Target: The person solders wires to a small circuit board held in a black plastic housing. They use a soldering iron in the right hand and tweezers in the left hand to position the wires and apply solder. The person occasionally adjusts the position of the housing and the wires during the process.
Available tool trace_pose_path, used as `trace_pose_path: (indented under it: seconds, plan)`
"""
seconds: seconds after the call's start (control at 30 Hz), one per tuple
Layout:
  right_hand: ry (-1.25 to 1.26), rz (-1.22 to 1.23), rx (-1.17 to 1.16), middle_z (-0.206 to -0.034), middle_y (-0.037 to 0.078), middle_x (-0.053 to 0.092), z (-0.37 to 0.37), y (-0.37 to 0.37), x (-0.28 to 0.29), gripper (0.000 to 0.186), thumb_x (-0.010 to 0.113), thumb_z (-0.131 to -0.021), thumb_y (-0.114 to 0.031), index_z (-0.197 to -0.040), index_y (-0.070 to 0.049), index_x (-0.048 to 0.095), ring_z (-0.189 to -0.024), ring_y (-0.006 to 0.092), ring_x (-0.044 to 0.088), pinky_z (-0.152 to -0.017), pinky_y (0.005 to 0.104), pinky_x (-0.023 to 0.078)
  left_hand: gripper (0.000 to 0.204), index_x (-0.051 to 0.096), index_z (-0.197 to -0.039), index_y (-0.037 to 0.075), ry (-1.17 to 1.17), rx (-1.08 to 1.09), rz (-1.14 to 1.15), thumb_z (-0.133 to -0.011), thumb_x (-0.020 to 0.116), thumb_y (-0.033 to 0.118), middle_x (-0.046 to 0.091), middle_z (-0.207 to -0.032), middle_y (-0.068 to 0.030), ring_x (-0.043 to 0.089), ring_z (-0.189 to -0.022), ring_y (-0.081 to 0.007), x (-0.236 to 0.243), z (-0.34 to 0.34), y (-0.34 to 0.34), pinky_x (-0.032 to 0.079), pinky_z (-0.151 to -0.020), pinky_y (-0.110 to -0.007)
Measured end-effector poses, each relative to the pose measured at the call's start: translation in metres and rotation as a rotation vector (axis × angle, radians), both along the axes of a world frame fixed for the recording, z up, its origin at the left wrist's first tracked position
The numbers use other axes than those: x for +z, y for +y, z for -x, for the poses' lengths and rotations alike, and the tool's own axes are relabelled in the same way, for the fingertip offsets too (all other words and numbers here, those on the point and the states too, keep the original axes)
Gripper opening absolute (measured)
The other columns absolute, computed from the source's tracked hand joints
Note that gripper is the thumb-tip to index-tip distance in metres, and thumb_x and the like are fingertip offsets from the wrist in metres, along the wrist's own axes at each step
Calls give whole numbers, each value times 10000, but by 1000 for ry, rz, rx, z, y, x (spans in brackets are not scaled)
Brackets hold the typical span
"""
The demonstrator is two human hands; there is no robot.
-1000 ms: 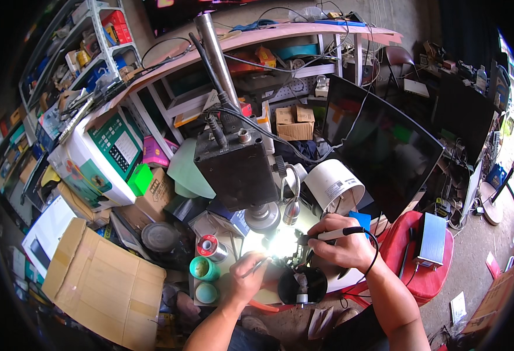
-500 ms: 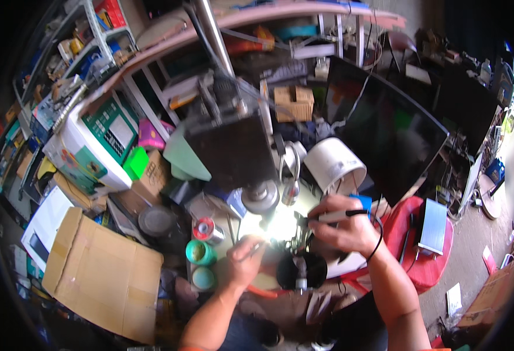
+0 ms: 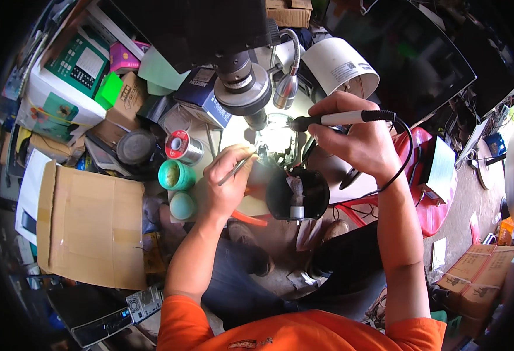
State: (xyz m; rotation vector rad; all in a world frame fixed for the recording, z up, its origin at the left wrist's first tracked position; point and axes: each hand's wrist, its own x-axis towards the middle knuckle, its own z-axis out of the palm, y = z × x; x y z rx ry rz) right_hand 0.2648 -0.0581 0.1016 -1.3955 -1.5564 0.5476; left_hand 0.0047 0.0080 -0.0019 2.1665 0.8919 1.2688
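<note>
Soldering iron (image 3: 343,119) pinched in our right hand (image 3: 359,140), slim tool (image 3: 233,171) in closed left hand (image 3: 226,178), we should steady both under the microscope (image 3: 242,96).

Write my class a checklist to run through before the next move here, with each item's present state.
1. Left hand grips the slim metal tool: ok.
2. Right hand holds the white-handled pen tool: ok.
3. Workpiece lit: ok, brightly.
4. Pen tool's tip touching the workpiece: cannot tell, glare hides it.
5. Green jar covered: not ok, it stands open.
6. Silver box resting on red stool: ok.
</note>
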Motion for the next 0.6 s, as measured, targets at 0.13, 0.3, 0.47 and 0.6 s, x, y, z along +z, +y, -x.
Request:
trace_pose_path:
  seconds: [0.13,0.3,0.47,0.6]
  plan:
    - [-8,8,12,-893,138,768,1,0,4,220,805,-825,-138,-981,12,766,-826,257,749,-781,365,587,196,738,-1043,-35,9,-3,-32,-863,813,-52,773,-1052,-173,758,-956,-269,0,1,1,584,-863,-339]
    - [-2,1,16,-903,131,758,0,-1,3,222,802,-834,-147,-986,11,767,-841,243,740,-780,362,580,187,739,-1045,-35,7,-7,-49,-872,810,-42,772,-1052,-173,755,-957,-268,-2,0,2,581,-868,-340]
    - [-14,-31,34,-893,61,748,-3,0,-3,240,828,-828,-117,-1028,1,767,-816,145,701,-759,293,553,194,734,-1056,-38,-12,-20,-37,-875,805,-44,769,-1067,-176,751,-967,-265,-1,0,1,581,-876,-343]
    - [-20,-20,25,-894,62,749,-3,0,-3,242,826,-827,-119,-1029,3,767,-815,147,701,-760,293,554,215,707,-1034,-36,-9,-22,-66,-844,796,-86,758,-1052,-187,755,-964,-327,0,-2,2,595,-860,-370]
